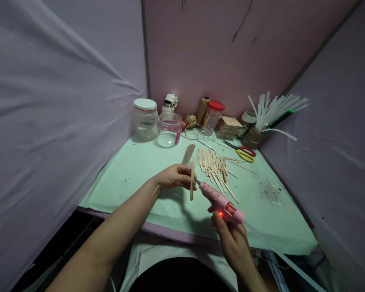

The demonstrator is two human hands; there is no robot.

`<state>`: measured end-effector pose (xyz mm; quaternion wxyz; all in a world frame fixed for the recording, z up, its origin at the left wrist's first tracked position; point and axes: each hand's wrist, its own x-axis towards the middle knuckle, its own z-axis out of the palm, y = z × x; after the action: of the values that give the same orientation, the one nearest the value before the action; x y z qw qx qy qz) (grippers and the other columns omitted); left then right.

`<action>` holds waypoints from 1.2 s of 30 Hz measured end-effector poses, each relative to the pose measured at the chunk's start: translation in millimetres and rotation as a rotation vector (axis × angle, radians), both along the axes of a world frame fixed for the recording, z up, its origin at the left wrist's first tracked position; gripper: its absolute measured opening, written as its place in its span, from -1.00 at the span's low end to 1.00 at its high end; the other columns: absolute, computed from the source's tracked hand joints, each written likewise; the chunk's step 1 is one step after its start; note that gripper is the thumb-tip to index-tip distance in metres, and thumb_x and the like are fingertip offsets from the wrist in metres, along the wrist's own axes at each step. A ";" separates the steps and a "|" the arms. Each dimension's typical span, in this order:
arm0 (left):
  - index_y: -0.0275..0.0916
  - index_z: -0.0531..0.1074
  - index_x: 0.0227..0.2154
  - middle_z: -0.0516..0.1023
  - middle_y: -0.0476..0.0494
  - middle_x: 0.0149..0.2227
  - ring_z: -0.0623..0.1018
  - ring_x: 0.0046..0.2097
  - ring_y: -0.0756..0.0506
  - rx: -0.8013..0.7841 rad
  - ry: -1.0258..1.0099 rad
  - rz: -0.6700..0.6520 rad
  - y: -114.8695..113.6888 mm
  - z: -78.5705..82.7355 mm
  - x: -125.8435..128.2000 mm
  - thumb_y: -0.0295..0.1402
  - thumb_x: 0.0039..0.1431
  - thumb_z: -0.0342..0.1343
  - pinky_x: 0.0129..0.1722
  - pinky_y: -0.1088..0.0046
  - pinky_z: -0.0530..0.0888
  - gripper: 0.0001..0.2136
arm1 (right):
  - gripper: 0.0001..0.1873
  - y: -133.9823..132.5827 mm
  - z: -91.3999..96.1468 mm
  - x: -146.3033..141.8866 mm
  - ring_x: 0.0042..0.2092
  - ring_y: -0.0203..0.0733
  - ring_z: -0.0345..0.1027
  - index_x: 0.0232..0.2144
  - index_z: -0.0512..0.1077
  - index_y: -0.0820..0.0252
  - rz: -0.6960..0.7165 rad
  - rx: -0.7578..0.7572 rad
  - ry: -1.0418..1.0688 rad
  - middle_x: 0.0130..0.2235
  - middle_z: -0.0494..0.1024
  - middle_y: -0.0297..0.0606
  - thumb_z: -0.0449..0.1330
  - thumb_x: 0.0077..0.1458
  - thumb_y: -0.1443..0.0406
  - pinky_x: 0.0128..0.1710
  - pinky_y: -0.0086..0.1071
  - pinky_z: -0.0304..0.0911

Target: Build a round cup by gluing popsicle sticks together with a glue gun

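Note:
Between the fingers of my left hand (180, 177) a wooden craft stick (192, 190) stands nearly upright above the table. My right hand (232, 239) is wrapped round the handle of a pink glue gun (220, 200) with a red light glowing on it. The gun's metal nozzle points left and reaches the stick's side; whether it touches cannot be made out. A long translucent glue stick (280, 251) trails from the gun's back end. Just beyond my hands lies a loose pile of craft sticks (213, 164), and a brown cardboard scrap (189, 153) is near my left hand.
Along the back stand a white-lidded jar (145, 119), an open clear tub (169, 132), a red-lidded jar (213, 115), stacked wooden squares (228, 127) and a holder of glue sticks (252, 138). Scissors (245, 153) lie right of the pile. Fabric walls close in both sides.

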<state>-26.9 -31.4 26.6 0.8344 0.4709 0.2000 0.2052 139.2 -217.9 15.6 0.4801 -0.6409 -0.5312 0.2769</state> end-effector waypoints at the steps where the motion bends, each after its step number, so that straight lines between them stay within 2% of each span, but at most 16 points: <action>1: -0.37 0.52 -0.41 0.61 -0.15 -0.43 0.64 -0.39 -0.09 0.001 -0.001 -0.004 0.0 -0.2 0.1 -0.34 -0.22 0.46 -0.29 0.39 0.56 -0.69 | -0.58 0.1 -0.1 0.0 -0.45 -0.18 0.34 -0.22 0.53 0.14 0.000 0.004 -0.008 -0.51 0.46 -0.29 0.07 0.20 -0.02 -0.37 -0.34 0.36; 11: -0.36 0.54 -0.39 0.62 -0.17 -0.41 0.65 -0.34 -0.15 0.042 -0.003 -0.047 1.2 -3.0 -0.7 -0.29 -0.24 0.47 -0.29 0.36 0.57 -0.65 | -0.55 0.2 -5.5 1.2 -0.48 -0.19 0.33 -0.17 0.53 0.17 -0.020 0.018 -0.036 -0.51 0.48 -0.28 0.05 0.22 -0.02 -0.38 -0.35 0.36; 25: -0.37 0.54 -0.37 0.62 -0.17 -0.42 0.65 -0.35 -0.13 0.050 0.013 -0.077 0.0 -3.9 -0.2 -0.28 -0.24 0.48 -0.27 0.37 0.56 -0.64 | -0.49 0.2 -7.1 0.7 -0.43 -0.15 0.39 -0.16 0.54 0.20 -0.050 -0.006 -0.045 -0.50 0.50 -0.26 0.04 0.20 -0.06 -0.35 -0.34 0.37; 36: -0.37 0.55 -0.39 0.63 -0.16 -0.42 0.65 -0.36 -0.11 0.059 0.015 -0.099 0.2 -3.4 0.8 -0.29 -0.23 0.47 -0.29 0.40 0.57 -0.65 | -0.45 2.6 0.5 -0.8 -0.41 -0.13 0.41 -0.17 0.56 0.22 -0.063 0.023 -0.107 -0.47 0.54 -0.22 0.03 0.20 -0.08 -0.33 -0.32 0.38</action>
<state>-26.1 -31.2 23.1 0.8278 0.5060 0.1766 0.1660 138.4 -215.3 16.1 0.4668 -0.6656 -0.5387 0.2210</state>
